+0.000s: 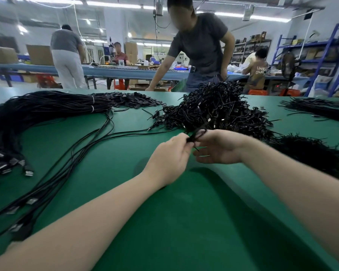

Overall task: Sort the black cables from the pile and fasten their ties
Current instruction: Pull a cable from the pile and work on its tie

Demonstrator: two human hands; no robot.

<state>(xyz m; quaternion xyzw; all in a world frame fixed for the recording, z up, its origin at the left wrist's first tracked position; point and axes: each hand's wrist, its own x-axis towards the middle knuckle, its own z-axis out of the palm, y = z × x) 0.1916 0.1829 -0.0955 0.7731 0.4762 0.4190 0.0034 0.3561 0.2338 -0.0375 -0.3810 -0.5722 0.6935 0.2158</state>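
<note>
A green table (110,157) is seen filling the lower view. Across its far left, a long bundle of black cables (37,108) is laid, bound by white bands, with its plug ends gathered at the left edge. At the far centre, a tangled pile of black cables (213,112) is heaped, and a flatter mass of black ties (311,153) is spread at the right. A further row of black strands (317,109) is laid at the far right. Several loose cables (70,159) are trailed from the bundle toward the near left edge, their connectors resting on the table.

Just in front of the pile, a small coiled cable (197,134) is held between both hands, above the table. The left hand (170,157) is clenched, its grip pinching the coil at its near end. The right hand (219,147) is turned palm inward, its thumb and fingers curled round the coil from the other side. A thin tie end (196,148) is seen projecting below the fingers.

Beyond the table, a person in a grey shirt (200,47) is seen leaning over its far edge.
</note>
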